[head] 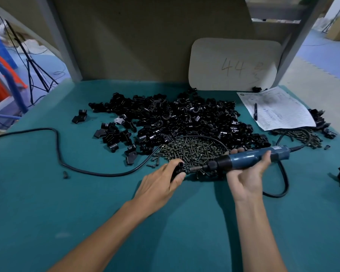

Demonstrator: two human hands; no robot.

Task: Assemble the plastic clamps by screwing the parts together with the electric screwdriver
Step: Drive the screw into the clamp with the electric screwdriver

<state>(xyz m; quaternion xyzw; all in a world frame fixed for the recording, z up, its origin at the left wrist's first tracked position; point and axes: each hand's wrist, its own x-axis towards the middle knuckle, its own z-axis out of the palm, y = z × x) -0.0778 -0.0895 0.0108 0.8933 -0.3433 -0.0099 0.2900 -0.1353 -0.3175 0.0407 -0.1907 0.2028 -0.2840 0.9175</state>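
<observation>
Far to the left, a black cable (57, 154) snakes across the green table (37, 203) and runs under the heap of black clamp parts (175, 118). Just in front of that heap lies a pile of small dark screws (190, 152). The left hand (161, 183) is closed around 1 black clamp (180, 168), its fingers wrapped over it and its thumb pressed on the near side, at the front edge of the screw pile. Touching that clamp from the right is the metal tip of the blue screwdriver (249, 159), which lies almost level, pointing left. The right hand (247, 175) is clamped around the screwdriver's blue body, thumb on top and fingertips showing over the far side. Farther right, a sheet of paper (277, 110) with a pen (255, 111) on it rests on the table, below a pale board (234, 63) marked 44 that leans on the back wall.
</observation>
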